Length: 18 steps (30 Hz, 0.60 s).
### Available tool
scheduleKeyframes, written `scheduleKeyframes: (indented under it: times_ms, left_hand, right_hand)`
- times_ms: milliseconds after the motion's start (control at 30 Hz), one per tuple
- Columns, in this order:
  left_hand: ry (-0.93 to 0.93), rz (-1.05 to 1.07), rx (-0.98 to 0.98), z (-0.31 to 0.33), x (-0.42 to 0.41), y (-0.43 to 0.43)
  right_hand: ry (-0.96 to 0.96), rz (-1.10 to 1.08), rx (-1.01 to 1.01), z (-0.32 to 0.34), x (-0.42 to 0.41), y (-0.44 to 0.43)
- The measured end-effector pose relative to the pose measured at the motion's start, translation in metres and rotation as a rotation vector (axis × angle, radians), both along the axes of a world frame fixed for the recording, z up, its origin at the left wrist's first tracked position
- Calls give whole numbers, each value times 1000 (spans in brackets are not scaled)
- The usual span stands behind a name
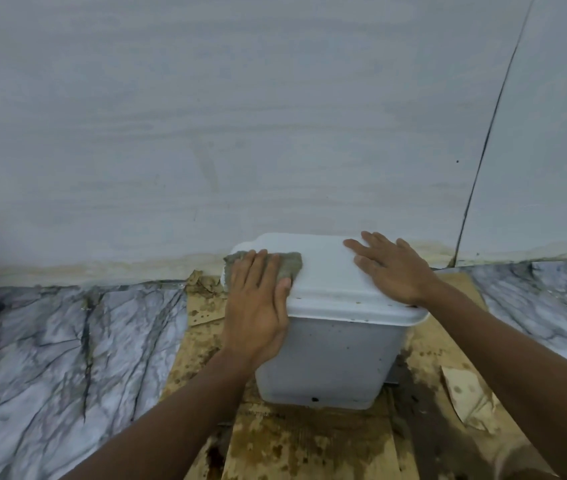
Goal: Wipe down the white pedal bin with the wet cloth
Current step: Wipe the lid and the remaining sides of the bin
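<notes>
Left hand spread flat, pressing grey wet cloth onto left edge of lid. White pedal bin standing closed on stained cardboard over marbled floor, close to pale wall. Right hand open, flat on lid, holding nothing.

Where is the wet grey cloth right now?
In the head view, the wet grey cloth lies flat on the white pedal bin's lid, at its left rear corner, pressed under the left hand.

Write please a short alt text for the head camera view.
A left hand presses a grey cloth flat on the lid of a white pedal bin, while the right hand steadies the lid. The bin stands on stained cardboard.
</notes>
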<state>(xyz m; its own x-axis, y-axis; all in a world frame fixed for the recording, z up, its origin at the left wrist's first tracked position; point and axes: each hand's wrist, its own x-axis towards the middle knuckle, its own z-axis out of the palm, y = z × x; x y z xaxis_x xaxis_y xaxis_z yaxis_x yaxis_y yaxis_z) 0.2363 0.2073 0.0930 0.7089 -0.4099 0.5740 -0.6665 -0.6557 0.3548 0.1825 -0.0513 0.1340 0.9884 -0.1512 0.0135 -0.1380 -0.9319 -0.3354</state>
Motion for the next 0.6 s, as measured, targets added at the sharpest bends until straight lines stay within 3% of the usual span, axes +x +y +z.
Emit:
scheduleKeyframes:
  times_ms: [133,400,600]
  left_hand:
    - [36,-7,-23,9,15,7]
    - [-290,-270,292,-11,-5,-5]
    - [-191,-425,431,13,-11,-29]
  right_hand:
    - [5,-29,-38,-1,1,12]
    - [7,-34,-30,-4,-2,3]
    - [-2,-24,14,-5,-3,-3]
